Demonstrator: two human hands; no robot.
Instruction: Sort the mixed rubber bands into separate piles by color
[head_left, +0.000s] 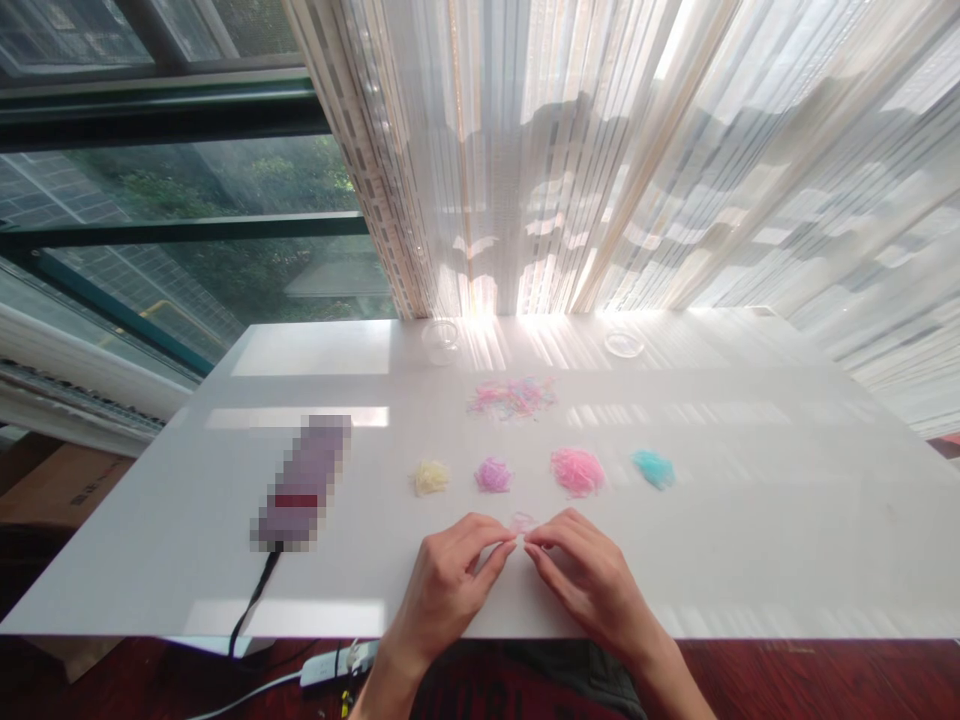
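Two hands (454,574) (589,572) each pinch closed, whether on the blurred pink strands (523,522) I cannot tell.

No word could be read in full. The box (60,480) at the left bore a short dark line of print (101,485), too small to make out. Large dim letters (478,704) ran across the clothes (487,672) at the bottom edge, partly cut off; an O and an R seemed to be among them.
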